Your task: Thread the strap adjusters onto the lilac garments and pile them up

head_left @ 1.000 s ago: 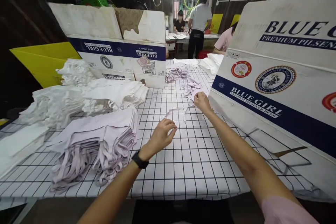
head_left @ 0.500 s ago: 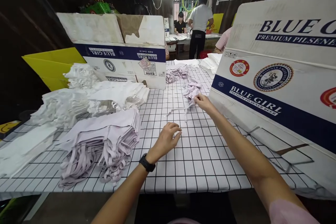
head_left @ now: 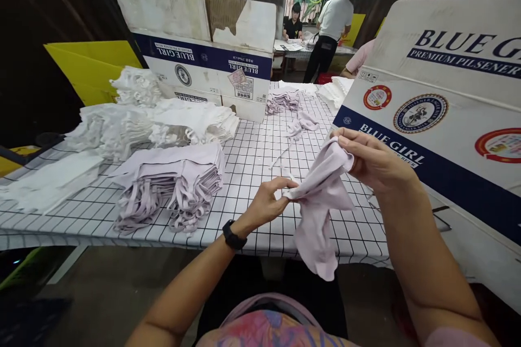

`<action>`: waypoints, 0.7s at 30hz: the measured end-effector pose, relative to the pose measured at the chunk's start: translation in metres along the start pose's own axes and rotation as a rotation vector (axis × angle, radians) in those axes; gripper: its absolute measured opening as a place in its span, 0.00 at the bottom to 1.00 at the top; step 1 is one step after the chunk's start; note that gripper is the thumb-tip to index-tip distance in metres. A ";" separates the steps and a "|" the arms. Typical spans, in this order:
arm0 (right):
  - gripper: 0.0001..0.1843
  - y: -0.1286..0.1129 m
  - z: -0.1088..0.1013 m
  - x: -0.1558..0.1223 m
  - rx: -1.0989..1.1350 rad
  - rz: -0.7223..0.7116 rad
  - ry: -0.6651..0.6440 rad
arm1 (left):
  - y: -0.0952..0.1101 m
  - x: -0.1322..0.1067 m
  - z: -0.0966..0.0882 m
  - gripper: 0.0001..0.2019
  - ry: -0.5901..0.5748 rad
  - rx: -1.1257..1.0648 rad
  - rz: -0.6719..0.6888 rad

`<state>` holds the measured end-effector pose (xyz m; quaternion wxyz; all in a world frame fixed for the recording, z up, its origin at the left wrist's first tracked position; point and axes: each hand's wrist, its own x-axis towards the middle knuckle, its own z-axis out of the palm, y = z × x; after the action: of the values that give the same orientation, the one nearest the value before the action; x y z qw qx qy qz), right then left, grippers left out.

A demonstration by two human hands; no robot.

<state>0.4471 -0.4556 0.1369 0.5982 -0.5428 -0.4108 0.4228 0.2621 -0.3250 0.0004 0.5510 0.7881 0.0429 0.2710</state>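
A lilac cloth piece [head_left: 323, 195] hung between the two hands, over the near side of the table, right of the middle. The left hand [head_left: 266, 203] had thumb and fingers pinched together on its left corner, and the right hand [head_left: 372, 160] was closed on its upper right end, the fingers bent over a gathered fold. Between these two grips the upper edge ran aslant, rising from the left hand up to the right, so the line from hand to hand was the long axis of the held part. Below it the rest drooped loosely, its lowest tip falling past the near edge of the gridded tablecloth [head_left: 248, 173]. The drooping part lay to the right of the left hand and to the left of the right hand; its lower end appeared nearer to the left one, though the depth was hard to judge. A thin pale strap [head_left: 280, 161] lay just beyond the left fingers; whether it was joined to the held piece could not be told. Farther off lay a small lilac heap [head_left: 303, 123], apart from both hands. To the left, well apart from the grips, a lilac stack [head_left: 171, 173] rested with its loops toward the near edge.
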 end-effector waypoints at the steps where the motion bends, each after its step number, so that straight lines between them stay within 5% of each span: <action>1: 0.18 0.000 -0.001 -0.001 -0.003 -0.022 0.040 | 0.006 -0.003 -0.003 0.10 0.007 -0.067 -0.040; 6: 0.13 0.007 -0.004 -0.015 -0.132 -0.337 0.297 | 0.039 -0.006 -0.030 0.07 0.321 -0.020 0.029; 9: 0.08 0.031 -0.006 -0.032 -0.387 -0.431 0.367 | 0.039 -0.017 -0.044 0.08 0.322 0.206 0.140; 13: 0.12 0.095 -0.017 -0.062 -0.703 -0.004 0.132 | 0.003 -0.056 -0.051 0.07 -0.044 0.489 0.060; 16: 0.16 0.141 -0.027 -0.083 -0.856 0.229 0.159 | -0.021 -0.087 -0.054 0.07 -0.259 0.451 -0.094; 21: 0.15 0.170 -0.024 -0.078 -0.842 0.223 0.322 | -0.032 -0.083 -0.059 0.06 -0.067 0.437 -0.162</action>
<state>0.4365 -0.5277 -0.0364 0.3328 -0.8381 -0.3877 0.1912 0.1709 -0.2936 -0.0450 0.3884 0.8912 0.1453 0.1837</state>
